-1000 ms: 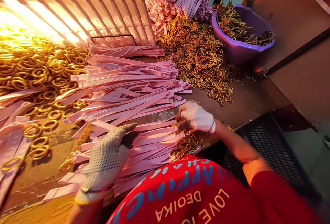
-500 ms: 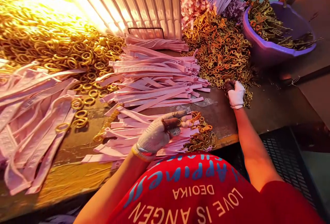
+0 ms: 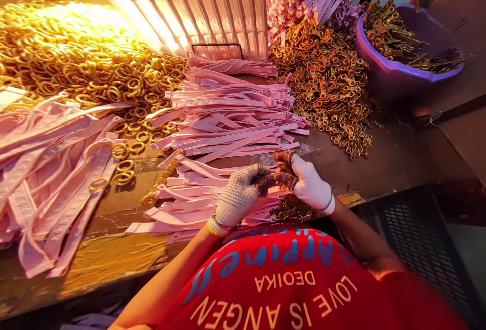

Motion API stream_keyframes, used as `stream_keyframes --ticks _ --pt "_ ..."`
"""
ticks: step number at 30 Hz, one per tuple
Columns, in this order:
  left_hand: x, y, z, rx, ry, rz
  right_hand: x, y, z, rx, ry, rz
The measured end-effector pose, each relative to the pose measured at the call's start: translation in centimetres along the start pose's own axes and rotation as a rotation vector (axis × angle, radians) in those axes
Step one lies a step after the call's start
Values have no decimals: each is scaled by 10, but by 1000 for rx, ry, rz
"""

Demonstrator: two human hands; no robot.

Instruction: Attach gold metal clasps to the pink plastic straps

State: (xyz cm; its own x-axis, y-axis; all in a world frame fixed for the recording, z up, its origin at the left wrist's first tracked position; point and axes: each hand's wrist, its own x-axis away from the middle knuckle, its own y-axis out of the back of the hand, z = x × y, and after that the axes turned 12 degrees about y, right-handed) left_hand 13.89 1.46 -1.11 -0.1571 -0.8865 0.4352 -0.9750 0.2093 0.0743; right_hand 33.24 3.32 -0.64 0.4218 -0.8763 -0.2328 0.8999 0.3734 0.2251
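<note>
My left hand [image 3: 240,193], in a dotted work glove, is closed in a pinch above the near row of pink straps [image 3: 193,188]. Meeting it fingertip to fingertip is my right hand [image 3: 309,183], in a white glove with dark fingertips, its fingers also pinched together. Whatever lies between the fingertips is too small and covered to make out. Below the right hand, brass-coloured clasps [image 3: 290,208] sit at the right ends of the near straps, partly hidden by the hand. Farther back lies another layer of pink straps [image 3: 235,102].
A heap of brass clasps [image 3: 334,82] lies at the back right, beside a purple basin [image 3: 410,72] holding more metal pieces. Gold rings [image 3: 94,72] are piled at the left behind loose pink straps [image 3: 56,183]. A ribbed translucent panel [image 3: 212,11] stands at the back.
My right hand has come from the edge of the clasp heap, left and nearer, to my left hand. The left hand's extended finger has drawn in to a pinch.
</note>
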Motion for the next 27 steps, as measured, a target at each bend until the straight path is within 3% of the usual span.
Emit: stream_keyframes --ticks 3,5,10,14,17,20,25,27 --pt "4 2 -4 -90 -61 -36 -1 -10 -1 -138 -40 -11" --pt "6 2 -4 25 -37 -4 -1 -16 -4 -212 -64 -82" --pt "8 -9 4 373 119 153 3 -31 -9 -343 -68 -398" --pt "11 -20 5 448 156 134 9 -37 -12 -250 -45 -436" --pt "15 -23 2 447 102 108 16 -33 -14 -72 15 -330" --pt "15 -20 3 358 62 96 21 -25 -9 289 62 -146" --pt "5 -13 12 65 -37 40 7 -12 16 942 92 377" --pt "3 -14 12 25 -45 -8 0 -11 24 1070 76 496"
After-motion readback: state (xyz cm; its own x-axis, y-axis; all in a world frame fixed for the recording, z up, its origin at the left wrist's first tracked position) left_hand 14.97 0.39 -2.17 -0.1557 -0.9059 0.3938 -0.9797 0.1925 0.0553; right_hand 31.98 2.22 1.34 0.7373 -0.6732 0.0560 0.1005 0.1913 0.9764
